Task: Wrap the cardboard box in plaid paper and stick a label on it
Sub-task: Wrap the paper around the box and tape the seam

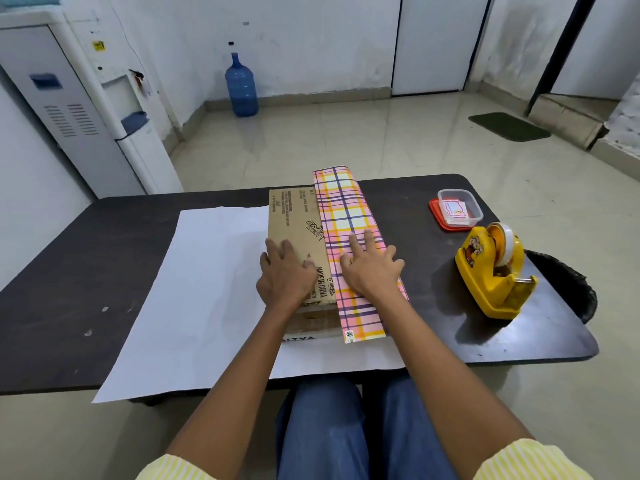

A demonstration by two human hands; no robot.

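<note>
head view: on the table (104, 244), the plaid paper's (214, 289) white underside stretches left of the cardboard box (298, 220), whose long axis runs away from the person. the left hand (285, 271) presses flat on the box top, nearest that loose sheet. the right hand (370, 268), fingers spread, flattens the folded plaid flap.

A pale tiled floor (346, 140) is bounded by scuffed white walls (311, 39). A water dispenser (114, 109) is placed far left, a blue water bottle (241, 86) at the far wall, a green doormat (509, 126) far right.
</note>
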